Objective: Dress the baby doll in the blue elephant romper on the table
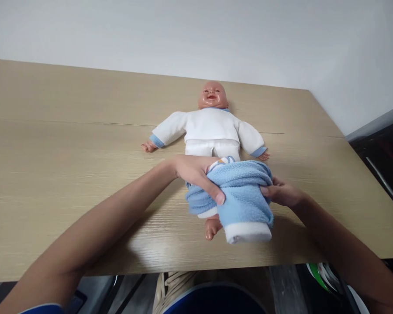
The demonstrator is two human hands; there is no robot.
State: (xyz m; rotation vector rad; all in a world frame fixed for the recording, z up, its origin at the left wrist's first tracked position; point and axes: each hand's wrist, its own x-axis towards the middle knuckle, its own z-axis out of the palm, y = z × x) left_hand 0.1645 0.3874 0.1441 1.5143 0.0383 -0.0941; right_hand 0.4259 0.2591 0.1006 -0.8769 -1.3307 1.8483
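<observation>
A baby doll (212, 126) lies on its back on the table, its head away from me, in a white top with blue cuffs. Light blue fleece pants (245, 205) with white cuffs are bunched around its legs. One bare foot (212, 227) sticks out of the leg on the left; the other foot is hidden inside the right leg. My left hand (201, 176) grips the bunched cloth, thumb on top and fingers out of sight beneath. On the far side of the right pant leg, my right hand (283, 192) pinches the fabric with its thumb showing.
The light wooden table (68, 174) reaches back to a pale wall (150, 35). A black object (383, 157) stands beyond the table's right edge. Below the front edge are a chair part (96, 290) and a green and white item (321, 277).
</observation>
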